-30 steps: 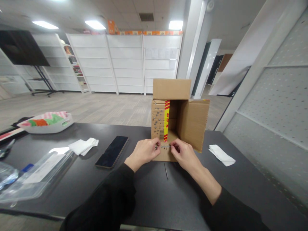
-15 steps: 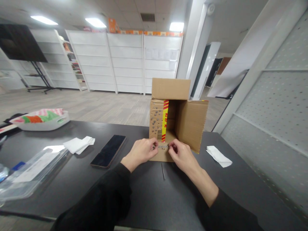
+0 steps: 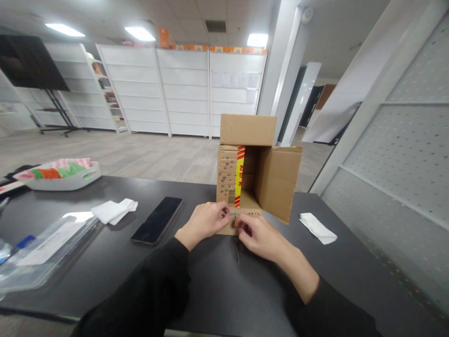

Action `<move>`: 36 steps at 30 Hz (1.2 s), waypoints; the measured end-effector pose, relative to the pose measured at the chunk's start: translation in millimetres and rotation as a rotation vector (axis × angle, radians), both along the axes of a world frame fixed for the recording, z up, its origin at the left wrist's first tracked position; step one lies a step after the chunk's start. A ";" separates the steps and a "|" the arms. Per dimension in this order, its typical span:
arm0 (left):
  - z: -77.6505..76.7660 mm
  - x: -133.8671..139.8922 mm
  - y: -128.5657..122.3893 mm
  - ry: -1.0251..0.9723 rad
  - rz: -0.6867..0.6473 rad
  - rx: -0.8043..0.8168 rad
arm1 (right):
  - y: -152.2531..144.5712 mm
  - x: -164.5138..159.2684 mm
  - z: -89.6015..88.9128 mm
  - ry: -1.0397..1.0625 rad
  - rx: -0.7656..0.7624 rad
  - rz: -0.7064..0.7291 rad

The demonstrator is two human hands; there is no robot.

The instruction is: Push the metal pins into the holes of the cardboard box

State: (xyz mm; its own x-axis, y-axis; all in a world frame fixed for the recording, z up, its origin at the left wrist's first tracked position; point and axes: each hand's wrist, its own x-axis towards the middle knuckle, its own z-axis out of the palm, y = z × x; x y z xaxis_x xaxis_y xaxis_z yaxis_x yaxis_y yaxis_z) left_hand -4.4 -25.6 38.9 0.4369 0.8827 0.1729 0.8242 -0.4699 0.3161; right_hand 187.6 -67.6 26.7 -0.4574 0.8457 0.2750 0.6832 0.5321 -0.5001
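Observation:
An open cardboard box (image 3: 263, 185) stands on the black table. Its bottom flap (image 3: 229, 230) lies toward me and bears a row of small grey round pieces (image 3: 235, 214) and small dark holes. More grey round pieces (image 3: 227, 168) dot the left flap, beside red-and-yellow tape. My left hand (image 3: 205, 220) rests at the bottom flap's left edge, fingers curled into a pinch; whatever is between them is hidden. Over the flap's right part, my right hand (image 3: 263, 236) has thumb and fingers drawn together, contents too small to make out. A thin metal rod (image 3: 237, 253) lies just below it.
A black phone (image 3: 157, 221) lies left of my hands. Farther left are folded tissues (image 3: 114, 211), a clear plastic case (image 3: 52, 250) and a white basket (image 3: 63, 182) with colourful cloth. Another folded tissue (image 3: 317, 228) lies at right, near a perforated panel (image 3: 393, 173).
My right hand has shifted left and slightly down, closer to my left hand, uncovering holes at the right end of the row. My left hand has stayed almost in place.

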 end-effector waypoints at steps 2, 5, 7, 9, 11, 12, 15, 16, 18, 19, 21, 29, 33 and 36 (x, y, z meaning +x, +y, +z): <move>0.5 -0.1 -0.4 -0.001 0.003 0.000 | -6.3 -2.7 3.3 -0.065 -0.050 0.091; 2.0 0.1 -1.3 0.005 0.008 0.004 | -12.8 -4.8 5.8 -0.133 -0.094 0.155; 2.6 0.4 -1.9 0.009 0.011 0.000 | -15.2 -5.5 6.3 -0.152 -0.111 0.179; 2.5 0.5 -2.0 0.012 0.011 -0.002 | -17.0 -6.6 6.6 -0.167 -0.124 0.201; 1.6 0.3 -1.8 0.012 0.007 0.005 | -18.8 -8.5 7.3 -0.188 -0.138 0.213; 1.1 0.2 -1.5 0.011 0.004 0.010 | -19.8 -9.7 7.9 -0.199 -0.141 0.216; -0.1 0.0 -0.8 0.008 0.001 0.015 | -22.0 -13.0 10.1 -0.214 -0.144 0.223; -0.2 0.0 -0.7 0.009 0.000 0.014 | -22.5 -13.8 10.8 -0.218 -0.146 0.226; 0.1 0.3 -0.7 0.010 0.002 0.016 | -23.1 -15.0 11.9 -0.229 -0.151 0.228; 0.5 0.5 -0.9 0.011 0.002 0.018 | -23.3 -15.4 12.3 -0.235 -0.154 0.229; 1.5 1.0 -1.5 0.013 0.001 0.017 | -23.5 -15.9 12.4 -0.249 -0.157 0.228; 4.0 2.2 -2.7 0.022 0.013 0.004 | -23.8 -17.0 8.6 -0.258 -0.103 0.244; 2.9 1.3 -2.0 0.021 0.011 -0.002 | -23.5 -18.4 10.0 -0.271 -0.065 0.250; 0.3 0.5 -0.8 0.014 0.003 0.006 | -22.4 -18.1 11.5 -0.231 -0.032 0.230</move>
State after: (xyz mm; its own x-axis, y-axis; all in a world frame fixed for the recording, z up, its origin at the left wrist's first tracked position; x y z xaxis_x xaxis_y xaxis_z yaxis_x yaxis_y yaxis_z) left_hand -3.9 -26.4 39.2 0.4368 0.8829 0.1722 0.8299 -0.4694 0.3015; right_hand 169.6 -90.0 38.2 -0.6849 0.7192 0.1166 0.6440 0.6724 -0.3648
